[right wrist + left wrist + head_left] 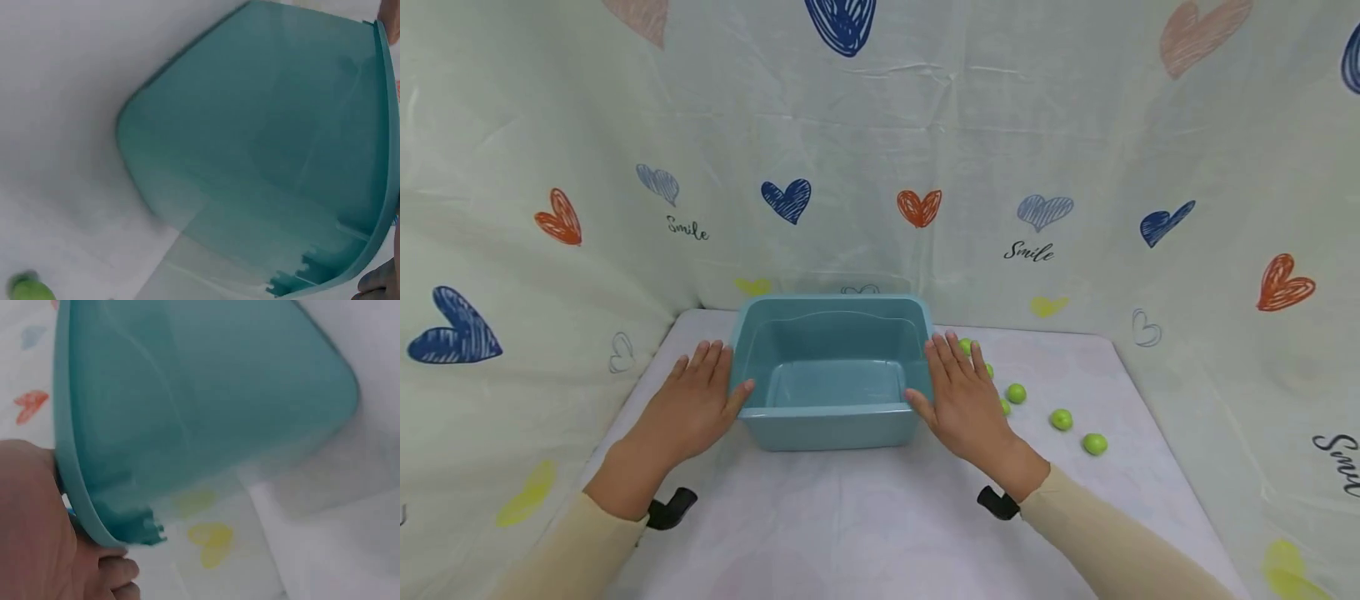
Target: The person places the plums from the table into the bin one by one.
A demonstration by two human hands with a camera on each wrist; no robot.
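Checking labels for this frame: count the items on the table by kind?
Teal basin: 1
Green balls: 6 in view, some partly behind the right hand
Total: 7

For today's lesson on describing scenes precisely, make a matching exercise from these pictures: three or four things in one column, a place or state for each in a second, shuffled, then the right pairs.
Things
1. left hand
2. right hand
3. teal tub
4. green balls

Places or states
A. scattered on the table to the tub's right
B. flat against the tub's left side
C. stands empty between the hands
D. flat against the tub's right side

Pairs: 1-B, 2-D, 3-C, 4-A
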